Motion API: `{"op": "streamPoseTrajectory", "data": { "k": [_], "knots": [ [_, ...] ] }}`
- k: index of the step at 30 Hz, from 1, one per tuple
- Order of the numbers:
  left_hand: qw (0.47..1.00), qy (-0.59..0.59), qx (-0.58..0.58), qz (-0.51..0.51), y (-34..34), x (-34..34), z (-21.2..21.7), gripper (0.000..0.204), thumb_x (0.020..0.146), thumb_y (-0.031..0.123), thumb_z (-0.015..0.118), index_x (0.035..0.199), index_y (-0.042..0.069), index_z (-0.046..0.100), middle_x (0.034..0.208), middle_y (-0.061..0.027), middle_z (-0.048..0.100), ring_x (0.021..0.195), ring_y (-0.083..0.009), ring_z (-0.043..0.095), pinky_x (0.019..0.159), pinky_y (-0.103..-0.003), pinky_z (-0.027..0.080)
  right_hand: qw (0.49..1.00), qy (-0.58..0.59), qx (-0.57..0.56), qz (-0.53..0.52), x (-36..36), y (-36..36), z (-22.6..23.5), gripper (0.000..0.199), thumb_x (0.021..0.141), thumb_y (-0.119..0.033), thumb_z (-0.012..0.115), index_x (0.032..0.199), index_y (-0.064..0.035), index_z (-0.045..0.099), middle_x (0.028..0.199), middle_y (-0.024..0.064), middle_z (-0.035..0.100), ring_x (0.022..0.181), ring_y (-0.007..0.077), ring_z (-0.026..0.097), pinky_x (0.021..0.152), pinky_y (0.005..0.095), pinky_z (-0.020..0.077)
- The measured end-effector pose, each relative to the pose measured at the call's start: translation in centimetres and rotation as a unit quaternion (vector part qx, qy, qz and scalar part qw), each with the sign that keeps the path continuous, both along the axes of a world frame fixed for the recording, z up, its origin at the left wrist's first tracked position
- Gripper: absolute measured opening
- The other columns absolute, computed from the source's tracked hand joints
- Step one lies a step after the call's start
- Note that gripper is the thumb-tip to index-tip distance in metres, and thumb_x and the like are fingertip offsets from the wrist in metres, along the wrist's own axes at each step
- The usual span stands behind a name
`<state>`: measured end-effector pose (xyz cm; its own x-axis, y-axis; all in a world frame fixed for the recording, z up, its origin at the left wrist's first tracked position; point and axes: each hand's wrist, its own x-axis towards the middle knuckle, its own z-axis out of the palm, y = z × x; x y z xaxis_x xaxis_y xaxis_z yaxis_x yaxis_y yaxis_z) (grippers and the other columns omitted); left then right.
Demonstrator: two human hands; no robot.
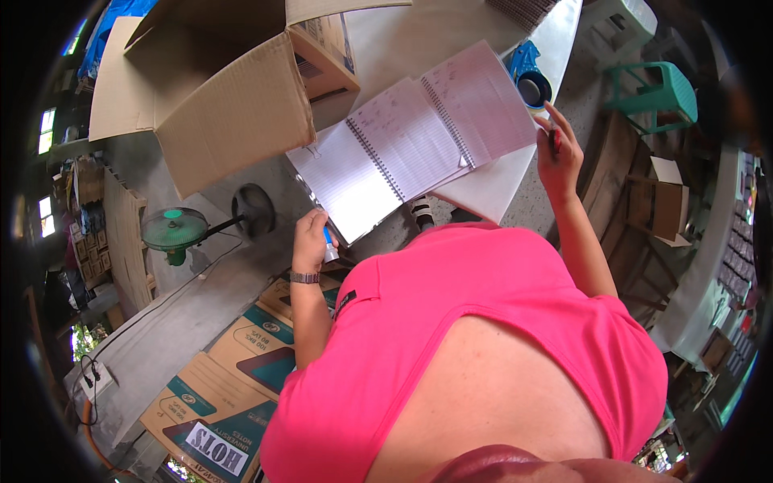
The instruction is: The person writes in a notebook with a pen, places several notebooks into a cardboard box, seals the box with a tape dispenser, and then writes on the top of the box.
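Head view: my left forearm, with a metal-banded watch [304, 278] at the wrist, reaches forward so that my left grip [308, 241] comes to the lower left corner of an open spiral notebook [346, 189]. That grip is closed round a blue-and-silver item [330, 245], its fingertips at the page edge; I cannot tell how firmly they press the paper. My right forearm rises on the far side, elbow bent, and my right grip [561, 165] is curled about a red item [555, 141], with the index finger lifted toward a dark tape roll [533, 88]. A second spiral notebook [483, 105] lies open just beside this grip, its left page meeting the first one, so both notebooks span the space between my hands. White worktop [491, 193] shows below the second notebook, running to a near corner and a right-hand edge by my wrist. More of its surface shows beyond the pages, while an open cardboard box [233, 113] bounds the far left side, its flap close to the first notebook
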<state>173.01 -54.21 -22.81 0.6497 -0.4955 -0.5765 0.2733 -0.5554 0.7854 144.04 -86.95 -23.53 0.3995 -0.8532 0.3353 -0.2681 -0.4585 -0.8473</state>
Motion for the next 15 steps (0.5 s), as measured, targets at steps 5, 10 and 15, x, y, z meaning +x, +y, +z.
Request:
{"op": "streamPoseTrajectory", "data": {
  "k": [5,10,15],
  "knots": [
    [0.998,-0.037,-0.023,-0.034,-1.0,-0.1,0.4,0.028,0.093,0.027,0.055,0.092,-0.001,0.059,0.071,-0.008,0.061,0.06,-0.0152,0.06,0.056,-0.027,0.047,0.955,-0.09,0.249,0.131,6.9,-2.7,0.4,0.043,0.096,-0.032,0.044,0.101,0.0038,0.066,0.091,0.0121,0.068,0.065,0.0107,0.058,0.058,0.0224,0.045],
    [0.989,-0.131,-0.017,-0.072,-2.9,-1.8,-0.7,0.034,0.089,0.021,0.063,0.107,-0.008,0.057,0.102,-0.0155,0.066,0.095,-0.0205,0.06,0.085,-0.031,0.044,0.78,-0.229,0.555,0.177,12.2,-2.6,-3.9,0.039,0.094,-0.034,0.051,0.1,0.0025,0.064,0.082,0.0114,0.066,0.058,0.0123,0.057,0.057,0.0246,0.0487],
    [0.984,-0.153,-0.033,-0.082,-3.3,-2.4,-0.8,0.034,0.089,0.018,0.061,0.109,-0.009,0.054,0.101,-0.0192,0.066,0.092,-0.0255,0.062,0.083,-0.035,0.046,0.869,-0.185,0.43,0.162,12.1,-2.6,-6.7,0.021,0.088,-0.019,0.064,0.098,-0.0007,0.064,0.089,0.0102,0.066,0.073,0.0171,0.063,0.068,0.0279,0.0516]
  ]
}}
